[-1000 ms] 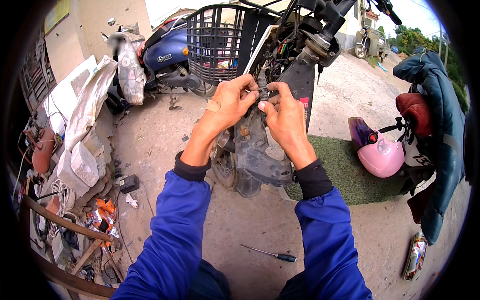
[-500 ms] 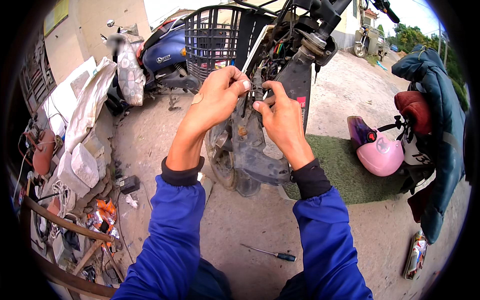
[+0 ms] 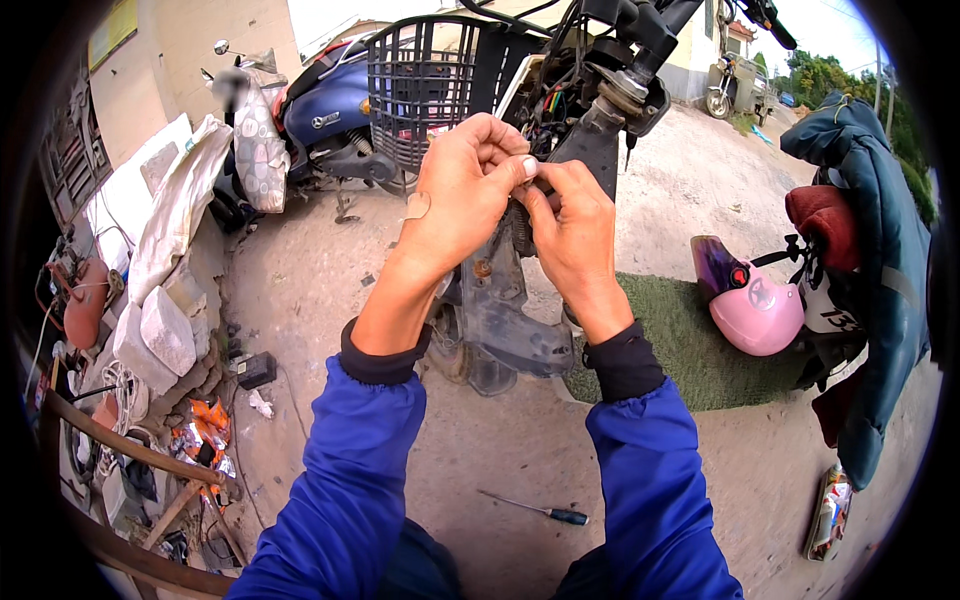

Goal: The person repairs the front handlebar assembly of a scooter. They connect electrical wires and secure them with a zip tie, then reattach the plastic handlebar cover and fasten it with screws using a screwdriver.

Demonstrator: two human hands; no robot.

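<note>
Both hands are at the opened front of a scooter, below the steering column [image 3: 605, 115] with its exposed coloured wires [image 3: 555, 105]. My left hand [image 3: 470, 185], an adhesive bandage on its wrist, has fingers curled and thumb pressed in; what it pinches is too small to make out. My right hand [image 3: 570, 230] is close against it, thumb and fingers closed on something hidden at the same spot. Below them show a ribbed dark sleeve [image 3: 520, 225] and the grimy plastic inner housing [image 3: 505, 330]. A black basket [image 3: 415, 85] is just beyond.
A blue scooter [image 3: 330, 120] stands behind. Rubble and sheets [image 3: 160, 330] line the left beside a wooden frame [image 3: 135, 440]. A screwdriver [image 3: 540, 508] lies on the ground. At right are a green footboard mat [image 3: 660, 355], pink helmet [image 3: 755, 315], teal quilted cover [image 3: 880, 280] and spray can [image 3: 830, 510].
My left hand has risen and moved slightly right, now in front of the wiring. My right hand has shifted a little, and the two hands have come together higher on the ribbed sleeve.
</note>
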